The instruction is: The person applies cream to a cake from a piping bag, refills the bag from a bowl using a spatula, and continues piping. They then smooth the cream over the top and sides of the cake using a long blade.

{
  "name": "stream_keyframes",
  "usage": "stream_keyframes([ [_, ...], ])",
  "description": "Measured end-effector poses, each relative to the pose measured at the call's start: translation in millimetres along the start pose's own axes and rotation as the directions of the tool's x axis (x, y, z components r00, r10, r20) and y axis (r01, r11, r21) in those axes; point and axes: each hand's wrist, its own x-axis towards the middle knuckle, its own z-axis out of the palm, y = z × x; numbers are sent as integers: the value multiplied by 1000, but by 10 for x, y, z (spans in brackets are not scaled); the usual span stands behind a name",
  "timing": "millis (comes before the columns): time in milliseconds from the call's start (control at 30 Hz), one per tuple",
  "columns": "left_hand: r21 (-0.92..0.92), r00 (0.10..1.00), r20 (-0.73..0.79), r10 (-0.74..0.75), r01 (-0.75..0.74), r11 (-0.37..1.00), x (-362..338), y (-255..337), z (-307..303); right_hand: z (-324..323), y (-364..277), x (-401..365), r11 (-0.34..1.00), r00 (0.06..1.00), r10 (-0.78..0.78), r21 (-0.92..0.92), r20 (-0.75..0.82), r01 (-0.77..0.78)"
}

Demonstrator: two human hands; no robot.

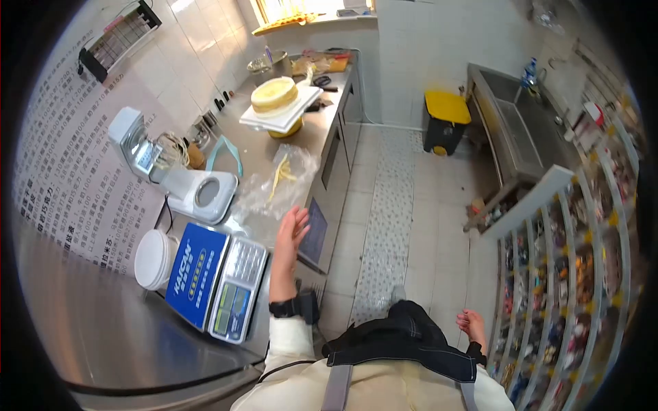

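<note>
My left hand (293, 229) hangs over the front edge of the steel counter, its fingers stretched out and nothing in them. Closest to it is a crumpled clear plastic sheet (305, 163) with pale yellow strips (282, 175) on it. Low on the right, beside my body, my right hand (471, 325) is empty, its fingers loosely bent and apart. Farther along the counter, a round yellow cake (274, 97) rests on a white square board (255, 125), raised on a yellow base (288, 131).
A blue-and-white scale (233, 288), white tub (154, 257) and white stand mixer (199, 192) stand left on the counter. Right are a steel sink (524, 130) and a shelf rack (541, 188) of small items. A yellow-lidded bin (447, 106) stands on the tiled floor (391, 185).
</note>
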Motion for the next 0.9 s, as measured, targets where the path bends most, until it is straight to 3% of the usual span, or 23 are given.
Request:
stream_keyframes([
  [33,228,998,-57,23,-9,974,57,122,-1,-38,-222,227,999,998,-36,-25,-43,35],
  [67,322,1000,-14,26,-20,947,165,225,-44,-39,-502,523,996,993,-82,-50,-81,78],
  [133,430,999,33,8,-22,903,355,435,-80,-64,-1038,1088,981,979,-189,18,-78,191],
  [233,466,993,-106,50,5,885,688,492,-161,281,-1998,1769,966,960,-255,21,-117,259],
  [267,458,992,-113,60,-2,889,822,444,-194,433,-2298,2000,954,945,-292,31,-150,299],
  [333,343,946,-318,66,50,938,1101,348,-300,908,-2821,2400,932,931,-343,75,-127,354],
  [500,101,902,-430,-37,89,991,1916,-104,-681,2270,-3663,3400,905,908,-413,148,76,399],
  [567,-147,912,-373,-170,123,981,2262,-207,-698,2928,-3978,3720,911,899,-402,179,175,373],
  [600,-162,907,-380,-181,128,978,2371,-217,-646,3265,-4124,3792,921,900,-375,197,222,335],
  [700,-115,937,-48,-345,338,934,2777,-149,-517,4255,-4691,4024,934,837,-348,233,422,271],
  [800,-53,928,4,-373,373,926,3026,-100,-315,5197,-5236,4262,958,732,-280,228,621,173],
  [900,-133,933,-75,-351,340,931,3317,-188,-233,6238,-5660,4647,994,639,-101,58,762,88],
])
